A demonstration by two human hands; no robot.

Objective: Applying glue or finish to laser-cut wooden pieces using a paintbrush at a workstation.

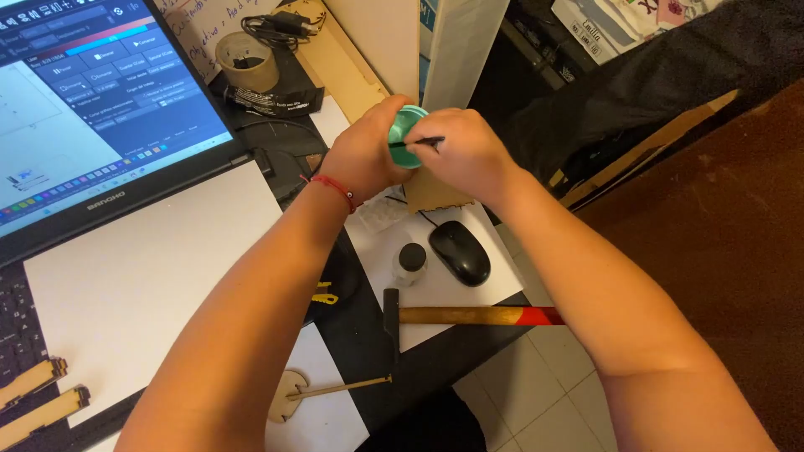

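Closest to the camera there's a round wooden cutout with a thin stick lying on white paper at the desk edge. Just past it, a hammer lies across the desk, its wooden handle tipped red. Behind that sit a small dark-capped jar and a black mouse, side by side. Above them the person has both hands up off the desk. The left hand is wrapped snugly around a small green round container, fingers curled tight. The right hand pinches a thin black stick-like tool against the container. Farther back left, an open laptop and a tape roll.
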